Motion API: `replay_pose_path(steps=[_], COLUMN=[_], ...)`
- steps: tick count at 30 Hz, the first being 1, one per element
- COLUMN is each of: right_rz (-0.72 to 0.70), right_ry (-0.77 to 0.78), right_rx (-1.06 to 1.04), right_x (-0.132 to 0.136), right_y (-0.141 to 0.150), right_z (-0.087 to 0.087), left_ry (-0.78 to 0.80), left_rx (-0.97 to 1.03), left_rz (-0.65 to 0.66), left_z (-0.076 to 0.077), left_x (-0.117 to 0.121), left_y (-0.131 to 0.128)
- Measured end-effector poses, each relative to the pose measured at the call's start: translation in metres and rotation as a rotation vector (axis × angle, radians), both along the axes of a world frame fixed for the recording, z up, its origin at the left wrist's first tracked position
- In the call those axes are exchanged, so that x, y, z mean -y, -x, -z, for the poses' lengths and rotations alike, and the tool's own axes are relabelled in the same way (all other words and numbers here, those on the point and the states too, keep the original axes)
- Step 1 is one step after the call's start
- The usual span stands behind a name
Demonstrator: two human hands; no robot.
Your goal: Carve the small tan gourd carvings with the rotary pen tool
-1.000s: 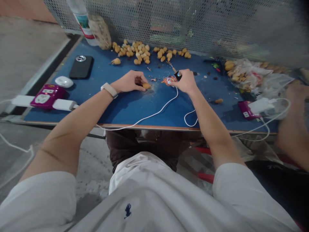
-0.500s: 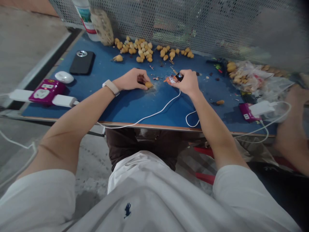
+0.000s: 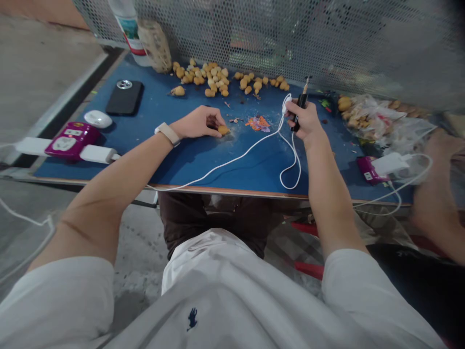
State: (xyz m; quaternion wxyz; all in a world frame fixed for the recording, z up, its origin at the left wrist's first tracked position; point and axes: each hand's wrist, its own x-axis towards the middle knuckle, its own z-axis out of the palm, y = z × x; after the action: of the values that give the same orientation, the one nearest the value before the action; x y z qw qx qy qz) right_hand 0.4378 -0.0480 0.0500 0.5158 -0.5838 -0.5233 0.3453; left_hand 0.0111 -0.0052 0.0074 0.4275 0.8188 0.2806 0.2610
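My left hand rests on the blue tabletop and pinches a small yellow-brown nut-like piece between thumb and fingertips. Dust and tiny scraps lie around that piece. Raised above the table, my right hand is closed around a black pen-shaped corded tool. Its thin metal tip points up, toward the back. A white cable with a small thicker part runs by my right thumb. Between my hands sits a small heap of orange and purple bits.
Piled yellow-brown nut-like pieces line the back. To the left are a phone, a white case, a purple socket adapter, a bottle and a jar. On the right, a plastic bag lies near another person's arm.
My right hand has lifted up and right from the orange and purple heap, swinging the tool upright and drawing the cable along. My left hand keeps its hold in place.
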Motion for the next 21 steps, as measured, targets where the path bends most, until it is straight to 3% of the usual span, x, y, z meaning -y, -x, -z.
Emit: replay_pose_path(steps=[10,21], right_rz=[0.094,0.065], right_ry=[-0.040,-0.049], right_rx=[-0.056,0.016], right_x=[-0.033,-0.010], right_y=[-0.021,-0.014], right_z=[0.028,0.021], left_ry=[-0.007,-0.013], left_rx=[0.011,-0.014], left_rz=[0.006,-0.020], left_z=[-0.004,-0.005], left_x=[0.003,0.007], left_y=[-0.001,-0.002])
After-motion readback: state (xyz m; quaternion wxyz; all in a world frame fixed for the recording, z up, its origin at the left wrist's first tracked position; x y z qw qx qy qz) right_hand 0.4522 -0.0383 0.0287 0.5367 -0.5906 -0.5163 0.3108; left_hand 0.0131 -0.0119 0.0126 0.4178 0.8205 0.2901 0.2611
